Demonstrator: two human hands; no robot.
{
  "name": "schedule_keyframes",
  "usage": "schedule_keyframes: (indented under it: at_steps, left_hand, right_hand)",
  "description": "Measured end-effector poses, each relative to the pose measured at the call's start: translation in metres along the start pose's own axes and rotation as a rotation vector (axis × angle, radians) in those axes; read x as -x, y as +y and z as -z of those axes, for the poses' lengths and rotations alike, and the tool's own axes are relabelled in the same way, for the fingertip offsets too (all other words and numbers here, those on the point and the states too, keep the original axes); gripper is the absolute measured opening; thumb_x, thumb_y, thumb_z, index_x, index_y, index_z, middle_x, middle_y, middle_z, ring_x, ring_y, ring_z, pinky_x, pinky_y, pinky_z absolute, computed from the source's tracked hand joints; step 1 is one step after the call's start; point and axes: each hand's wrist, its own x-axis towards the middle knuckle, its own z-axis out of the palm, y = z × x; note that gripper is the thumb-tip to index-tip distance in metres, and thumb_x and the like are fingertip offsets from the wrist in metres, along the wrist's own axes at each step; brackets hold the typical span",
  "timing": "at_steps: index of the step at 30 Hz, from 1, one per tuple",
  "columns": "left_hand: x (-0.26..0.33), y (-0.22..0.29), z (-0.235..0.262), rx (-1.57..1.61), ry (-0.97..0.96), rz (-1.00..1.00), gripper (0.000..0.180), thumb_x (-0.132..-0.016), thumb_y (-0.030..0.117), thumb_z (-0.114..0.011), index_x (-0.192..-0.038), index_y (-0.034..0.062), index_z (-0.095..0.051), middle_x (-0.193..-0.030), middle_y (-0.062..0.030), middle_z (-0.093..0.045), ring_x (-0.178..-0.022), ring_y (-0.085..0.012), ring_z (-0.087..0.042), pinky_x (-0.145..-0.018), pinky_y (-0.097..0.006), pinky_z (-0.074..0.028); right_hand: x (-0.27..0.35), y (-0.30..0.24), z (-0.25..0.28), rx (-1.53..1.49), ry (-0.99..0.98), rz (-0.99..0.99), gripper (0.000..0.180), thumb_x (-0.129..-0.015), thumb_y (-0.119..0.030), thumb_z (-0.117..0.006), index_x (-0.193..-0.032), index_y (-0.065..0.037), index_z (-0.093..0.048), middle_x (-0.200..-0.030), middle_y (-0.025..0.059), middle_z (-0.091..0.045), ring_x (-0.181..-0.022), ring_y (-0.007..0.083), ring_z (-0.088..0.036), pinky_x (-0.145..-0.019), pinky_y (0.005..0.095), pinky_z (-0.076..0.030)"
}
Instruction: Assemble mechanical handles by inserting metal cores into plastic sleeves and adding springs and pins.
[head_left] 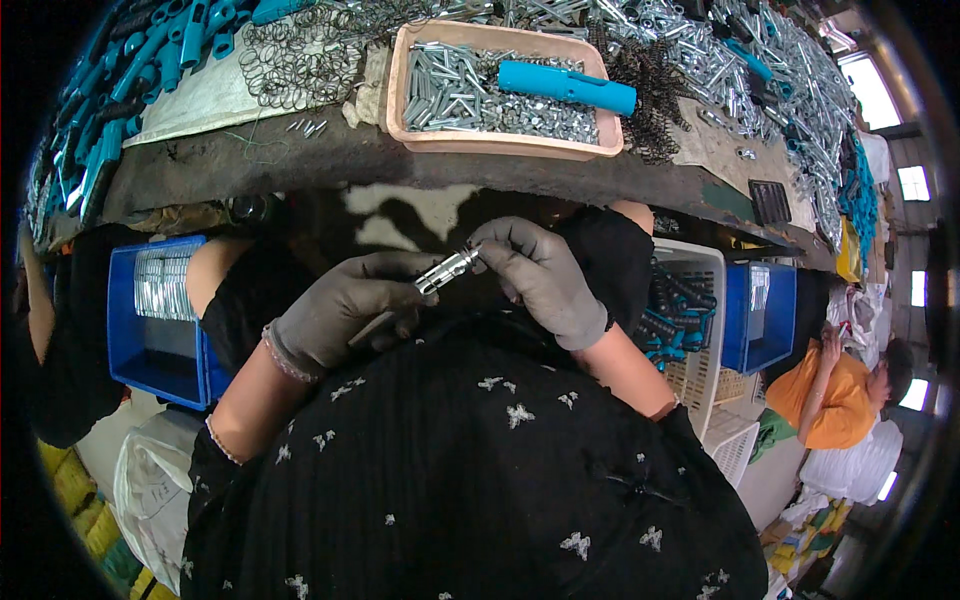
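Observation:
In front of my lap, my left hand (340, 308), in a grey glove, is closed round the lower end of a shiny metal cylinder (447, 272) with slots in its side. The cylinder tilts up to the right. My right hand (548, 278), gloved too, pinches its upper end between thumb and fingers; any small piece there is hidden. A thin grey strip (370, 329) shows below the left fingers, its kind unclear. Beyond my hands, on the workbench, a pink tray (510, 146) holds metal pins and small metal pieces, with a blue-green tube (565, 87) lying across it.
Wire rings (300, 60) and dark springs (650, 95) flank the tray on the bench (330, 160). Blue-green tubes (160, 50) are heaped far left, metal parts (770, 90) far right. Blue bins (150, 345) and a white crate (708, 300) stand beside me. A person in orange (830, 400) sits at right.

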Motion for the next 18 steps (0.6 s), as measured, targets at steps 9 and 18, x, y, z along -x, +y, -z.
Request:
schedule_keyframes:
  at_steps: [9,18]
  left_hand:
    - [0.013,-0.002,0.0,-0.317,0.167,-0.213,0.037,-0.084,0.007,-0.07,-0.119,-0.0008,-0.061,-0.104,-0.0069,-0.068,-0.09,-0.0119,-0.063,-0.08,-0.026,-0.051]
    - [0.036,0.002,0.001,-0.092,0.188,-0.226,0.027,-0.084,0.006,-0.069,-0.108,-0.0003,-0.06,-0.098,-0.0077,-0.066,-0.087,-0.0136,-0.063,-0.08,-0.028,-0.052]
  right_hand:
    - [0.018,-0.042,0.023,0.355,0.354,0.256,0.018,-0.091,-0.011,-0.069,-0.106,-0.001,-0.068,-0.095,0.0072,-0.07,-0.088,0.0145,-0.064,-0.08,0.031,-0.051]
    - [-0.047,-0.115,0.103,1.202,0.49,0.595,0.038,-0.084,-0.029,-0.078,-0.118,-0.016,-0.067,-0.109,0.0134,-0.067,-0.096,0.0347,-0.067,-0.081,0.043,-0.054]
